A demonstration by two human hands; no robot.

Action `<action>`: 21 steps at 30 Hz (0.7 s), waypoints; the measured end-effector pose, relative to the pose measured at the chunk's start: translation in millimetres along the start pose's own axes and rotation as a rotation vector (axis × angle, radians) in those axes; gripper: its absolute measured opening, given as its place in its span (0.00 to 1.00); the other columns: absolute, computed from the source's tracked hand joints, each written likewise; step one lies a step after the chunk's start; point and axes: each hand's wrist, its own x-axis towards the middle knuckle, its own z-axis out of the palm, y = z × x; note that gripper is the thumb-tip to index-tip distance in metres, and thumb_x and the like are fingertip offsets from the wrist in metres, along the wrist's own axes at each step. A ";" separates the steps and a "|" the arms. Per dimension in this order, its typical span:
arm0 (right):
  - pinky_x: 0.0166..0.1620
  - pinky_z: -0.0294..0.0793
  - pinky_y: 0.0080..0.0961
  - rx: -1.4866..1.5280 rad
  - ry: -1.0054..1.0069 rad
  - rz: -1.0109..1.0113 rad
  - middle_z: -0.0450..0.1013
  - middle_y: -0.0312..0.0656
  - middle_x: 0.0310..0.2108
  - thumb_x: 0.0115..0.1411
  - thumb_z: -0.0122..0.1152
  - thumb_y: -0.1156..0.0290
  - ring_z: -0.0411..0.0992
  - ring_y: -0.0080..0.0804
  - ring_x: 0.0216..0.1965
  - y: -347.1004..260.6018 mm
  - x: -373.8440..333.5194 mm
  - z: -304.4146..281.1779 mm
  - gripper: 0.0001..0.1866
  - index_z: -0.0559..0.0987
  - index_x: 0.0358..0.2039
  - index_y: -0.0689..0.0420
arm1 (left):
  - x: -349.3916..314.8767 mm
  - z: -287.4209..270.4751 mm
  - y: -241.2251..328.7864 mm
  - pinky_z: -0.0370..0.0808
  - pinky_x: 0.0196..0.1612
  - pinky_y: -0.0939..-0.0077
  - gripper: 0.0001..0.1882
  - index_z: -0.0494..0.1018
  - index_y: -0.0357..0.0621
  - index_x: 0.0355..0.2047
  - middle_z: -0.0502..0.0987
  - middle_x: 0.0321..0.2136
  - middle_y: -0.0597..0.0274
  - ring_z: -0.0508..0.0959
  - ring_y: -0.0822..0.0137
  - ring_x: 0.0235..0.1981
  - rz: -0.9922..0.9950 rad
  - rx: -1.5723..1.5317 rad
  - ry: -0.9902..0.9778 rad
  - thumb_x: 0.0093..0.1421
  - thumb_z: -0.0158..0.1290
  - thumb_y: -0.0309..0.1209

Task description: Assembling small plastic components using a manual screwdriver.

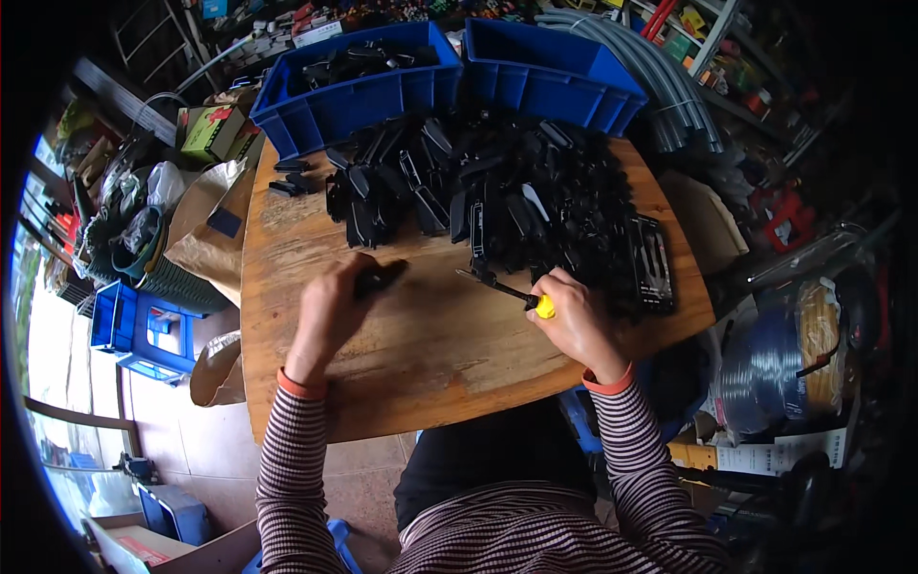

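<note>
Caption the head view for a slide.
Left hand holding a small black part, right hand gripping a yellow-handled screwdriver, over a brown wooden table heaped with black elongated pieces.

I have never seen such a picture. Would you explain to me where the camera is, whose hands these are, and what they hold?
There is no machine here, only a person's two bare hands. The camera sits on that person's head and looks down; its wide fisheye lens bends straight edges. The forearms, in striped sleeves, come in from below.

The left hand holds a small black piece, too blurred to see in detail. The right hand holds a screwdriver with yellow on its handle.

On the wooden table lies a pile of black parts, with two blue bins behind it.
</note>
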 end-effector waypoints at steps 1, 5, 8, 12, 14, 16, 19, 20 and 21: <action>0.35 0.74 0.35 0.006 0.026 -0.019 0.75 0.48 0.31 0.49 0.66 0.77 0.75 0.48 0.34 0.4 -2.3 1.5 0.09 0.74 0.30 0.61 | -2.8 6.4 6.5 0.75 0.41 0.63 0.14 0.73 0.43 0.39 0.77 0.31 0.56 0.77 0.54 0.38 0.119 -0.112 -0.094 0.50 0.60 0.26; 0.32 0.73 0.34 0.098 0.055 -0.024 0.75 0.47 0.27 0.49 0.65 0.78 0.75 0.47 0.31 -3.9 -5.1 -3.7 0.09 0.73 0.29 0.61 | -10.8 28.1 35.3 0.75 0.43 0.65 0.17 0.72 0.41 0.41 0.78 0.33 0.53 0.78 0.52 0.38 0.482 -0.186 -0.296 0.50 0.61 0.25; 0.30 0.73 0.33 0.157 0.054 -0.035 0.74 0.47 0.25 0.50 0.65 0.78 0.75 0.47 0.29 -10.2 -4.9 -7.8 0.09 0.72 0.29 0.60 | -4.7 33.1 32.6 0.74 0.42 0.64 0.18 0.71 0.41 0.41 0.77 0.33 0.53 0.78 0.51 0.37 0.441 -0.209 -0.285 0.51 0.61 0.26; 0.29 0.72 0.30 0.185 0.064 -0.071 0.74 0.46 0.24 0.51 0.65 0.78 0.75 0.42 0.26 -11.2 -6.6 -7.7 0.09 0.73 0.30 0.61 | 0.6 39.4 29.7 0.74 0.41 0.63 0.18 0.70 0.41 0.42 0.77 0.32 0.53 0.77 0.51 0.36 0.264 -0.179 -0.238 0.51 0.61 0.27; 0.30 0.71 0.26 0.189 0.078 -0.073 0.75 0.45 0.25 0.52 0.66 0.77 0.75 0.36 0.26 -9.7 -7.6 -5.5 0.09 0.75 0.32 0.62 | 2.3 42.0 23.9 0.74 0.40 0.63 0.18 0.70 0.41 0.42 0.76 0.31 0.52 0.77 0.51 0.36 0.181 -0.158 -0.216 0.51 0.61 0.27; 0.30 0.71 0.26 0.191 0.076 -0.088 0.75 0.45 0.25 0.52 0.66 0.78 0.75 0.36 0.26 -11.0 -7.8 -5.5 0.09 0.75 0.33 0.62 | 3.6 43.0 13.0 0.74 0.40 0.60 0.16 0.70 0.42 0.42 0.76 0.32 0.53 0.76 0.50 0.39 0.172 -0.056 -0.083 0.53 0.59 0.29; 0.30 0.71 0.25 0.188 0.077 -0.112 0.75 0.45 0.26 0.52 0.66 0.78 0.75 0.36 0.26 -12.9 -7.8 -7.4 0.09 0.75 0.33 0.62 | 4.4 34.9 14.3 0.74 0.40 0.59 0.15 0.70 0.44 0.41 0.76 0.33 0.54 0.76 0.50 0.41 0.134 -0.075 -0.015 0.53 0.58 0.28; 0.30 0.71 0.26 0.191 0.091 -0.115 0.75 0.45 0.26 0.52 0.66 0.78 0.75 0.37 0.26 -12.9 -8.1 -7.5 0.09 0.75 0.32 0.62 | 4.2 29.0 17.8 0.74 0.41 0.60 0.15 0.70 0.44 0.40 0.76 0.34 0.54 0.76 0.51 0.41 0.104 -0.146 -0.014 0.53 0.58 0.27; 0.31 0.72 0.27 0.194 0.106 -0.118 0.75 0.45 0.26 0.52 0.65 0.79 0.75 0.39 0.27 -13.0 -8.5 -7.6 0.08 0.74 0.31 0.62 | 4.1 24.9 19.9 0.74 0.41 0.60 0.14 0.71 0.44 0.40 0.76 0.34 0.54 0.76 0.51 0.41 0.073 -0.215 -0.013 0.52 0.58 0.26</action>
